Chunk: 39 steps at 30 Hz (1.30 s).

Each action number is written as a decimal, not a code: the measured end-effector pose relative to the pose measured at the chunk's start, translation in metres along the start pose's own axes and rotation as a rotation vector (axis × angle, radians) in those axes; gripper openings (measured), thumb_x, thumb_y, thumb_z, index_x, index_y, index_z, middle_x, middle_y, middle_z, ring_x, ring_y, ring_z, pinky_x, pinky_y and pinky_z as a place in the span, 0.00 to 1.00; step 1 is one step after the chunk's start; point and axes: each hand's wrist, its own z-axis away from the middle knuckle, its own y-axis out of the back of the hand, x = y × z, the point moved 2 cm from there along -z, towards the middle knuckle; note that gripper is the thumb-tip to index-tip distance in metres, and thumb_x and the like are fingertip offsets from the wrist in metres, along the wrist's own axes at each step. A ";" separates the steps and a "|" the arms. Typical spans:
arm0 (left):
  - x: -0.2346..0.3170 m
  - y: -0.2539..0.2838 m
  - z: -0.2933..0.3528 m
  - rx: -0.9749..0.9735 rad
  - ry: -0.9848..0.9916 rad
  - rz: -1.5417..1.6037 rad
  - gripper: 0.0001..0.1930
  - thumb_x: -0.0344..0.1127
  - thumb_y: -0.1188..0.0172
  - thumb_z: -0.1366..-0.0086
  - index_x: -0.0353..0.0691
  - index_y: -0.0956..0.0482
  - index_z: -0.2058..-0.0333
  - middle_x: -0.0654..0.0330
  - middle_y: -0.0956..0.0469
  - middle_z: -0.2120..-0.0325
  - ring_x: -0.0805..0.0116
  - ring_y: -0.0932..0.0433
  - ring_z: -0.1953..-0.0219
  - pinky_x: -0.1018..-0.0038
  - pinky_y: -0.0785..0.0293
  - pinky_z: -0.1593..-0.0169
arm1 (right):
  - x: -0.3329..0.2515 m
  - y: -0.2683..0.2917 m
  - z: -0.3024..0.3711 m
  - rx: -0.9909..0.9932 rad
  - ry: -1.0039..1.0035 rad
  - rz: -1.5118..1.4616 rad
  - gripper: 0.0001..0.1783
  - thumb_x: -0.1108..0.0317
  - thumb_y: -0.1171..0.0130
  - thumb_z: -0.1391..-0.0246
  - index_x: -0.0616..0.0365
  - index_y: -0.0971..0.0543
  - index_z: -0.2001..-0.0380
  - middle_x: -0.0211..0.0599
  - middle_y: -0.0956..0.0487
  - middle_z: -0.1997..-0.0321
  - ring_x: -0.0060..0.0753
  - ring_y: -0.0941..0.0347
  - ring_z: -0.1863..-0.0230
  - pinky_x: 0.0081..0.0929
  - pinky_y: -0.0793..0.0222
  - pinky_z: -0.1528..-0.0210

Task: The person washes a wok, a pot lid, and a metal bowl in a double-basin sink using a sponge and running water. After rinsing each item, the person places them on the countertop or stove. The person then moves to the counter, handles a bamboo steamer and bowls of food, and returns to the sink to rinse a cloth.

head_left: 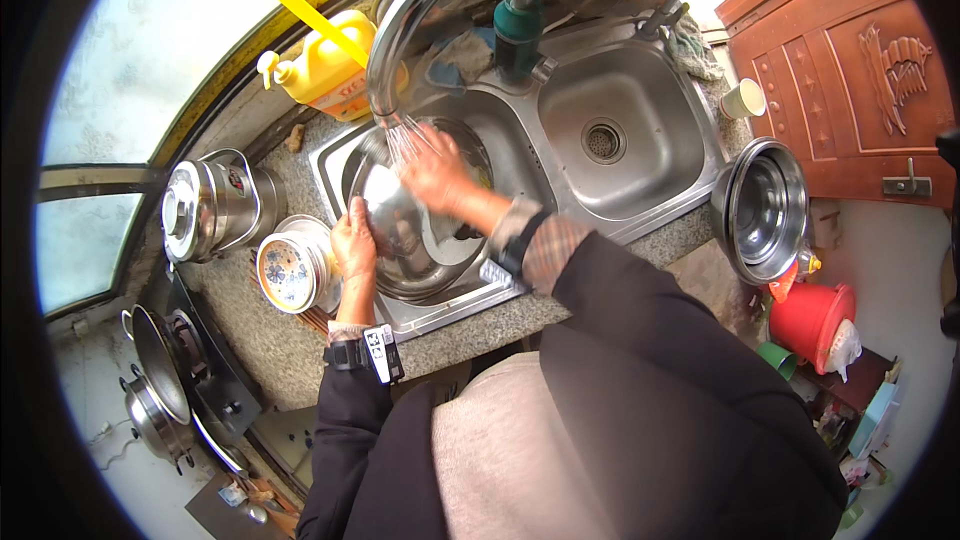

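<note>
A shiny round metal piece (380, 192), a bowl or lid, is tilted inside a larger steel basin (415, 290) in the left sink bowl (510, 130). My left hand (354, 245) is closed on its near left rim, thumb on top. Over it is my right hand (437, 172), blurred by motion and under water running from the chrome faucet (385, 70). Beside the right fingertips is a small grey, rough-looking lump (375, 147); whether the fingers hold it is unclear. Stacked patterned bowls (288, 273) stand just left of my left hand.
A yellow jug with a pump (330, 65) stands behind the sink. The right sink bowl (620, 90) has a drain. Steel basins (765, 210) and a paper cup (743, 99) sit right. A lidded steel pot (200, 210) and a stove (205, 350) are left.
</note>
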 end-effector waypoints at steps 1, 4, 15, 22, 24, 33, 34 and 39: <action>0.001 0.007 0.004 0.017 0.054 0.054 0.23 0.50 0.51 0.35 0.35 0.27 0.80 0.63 0.31 0.90 0.76 0.34 0.90 0.78 0.38 0.86 | 0.027 -0.002 -0.014 -0.061 -0.014 -0.186 0.28 0.54 0.59 0.42 0.57 0.37 0.42 0.43 0.41 0.36 0.47 0.52 0.34 0.47 0.60 0.34; 0.005 0.022 0.011 0.110 0.159 0.155 0.23 0.52 0.52 0.34 0.36 0.29 0.77 0.63 0.32 0.90 0.71 0.34 0.93 0.75 0.36 0.91 | 0.078 -0.006 -0.006 0.051 -0.041 -0.536 0.25 0.55 0.62 0.41 0.60 0.34 0.47 0.43 0.36 0.41 0.52 0.48 0.37 0.42 0.56 0.34; -0.014 0.011 0.023 0.141 0.320 0.309 0.21 0.49 0.54 0.33 0.38 0.33 0.78 0.64 0.33 0.89 0.71 0.35 0.92 0.72 0.33 0.91 | -0.032 -0.024 0.115 0.376 -0.402 -0.235 0.24 0.62 0.53 0.46 0.68 0.37 0.50 0.60 0.36 0.51 0.60 0.42 0.49 0.50 0.49 0.43; 0.016 0.003 0.037 0.030 0.169 0.234 0.18 0.44 0.52 0.33 0.38 0.31 0.78 0.66 0.33 0.87 0.76 0.37 0.87 0.77 0.40 0.83 | -0.034 -0.009 0.134 0.322 -0.449 -0.562 0.20 0.74 0.56 0.49 0.65 0.33 0.51 0.58 0.35 0.47 0.58 0.40 0.46 0.42 0.45 0.43; 0.033 -0.006 0.046 -0.018 0.040 0.151 0.18 0.43 0.50 0.34 0.37 0.31 0.78 0.67 0.34 0.86 0.78 0.38 0.83 0.78 0.41 0.80 | -0.007 -0.011 0.136 0.088 -0.846 -0.917 0.18 0.79 0.60 0.55 0.63 0.25 0.62 0.49 0.23 0.62 0.41 0.28 0.54 0.33 0.36 0.49; 0.072 -0.045 0.132 -0.371 -0.842 -0.537 0.09 0.31 0.38 0.52 0.41 0.32 0.79 0.56 0.29 0.81 0.54 0.26 0.74 0.63 0.30 0.72 | 0.076 0.058 0.117 0.059 -1.089 -1.342 0.43 0.34 0.48 0.52 0.61 0.36 0.46 0.42 0.28 0.57 0.34 0.30 0.59 0.38 0.31 0.57; 0.072 -0.044 0.138 -0.423 -0.900 -0.557 0.09 0.31 0.39 0.54 0.42 0.32 0.78 0.57 0.29 0.80 0.55 0.26 0.74 0.63 0.29 0.71 | 0.082 0.066 0.126 -0.036 -1.069 -1.411 0.36 0.43 0.42 0.52 0.63 0.32 0.51 0.44 0.26 0.61 0.35 0.28 0.65 0.37 0.30 0.62; 0.059 -0.030 0.149 -0.700 -1.032 -0.597 0.09 0.34 0.38 0.52 0.39 0.30 0.76 0.58 0.29 0.78 0.59 0.27 0.71 0.65 0.29 0.67 | 0.100 0.076 0.158 -0.199 -1.071 -0.996 0.30 0.64 0.40 0.65 0.73 0.31 0.58 0.47 0.27 0.63 0.38 0.30 0.66 0.34 0.35 0.69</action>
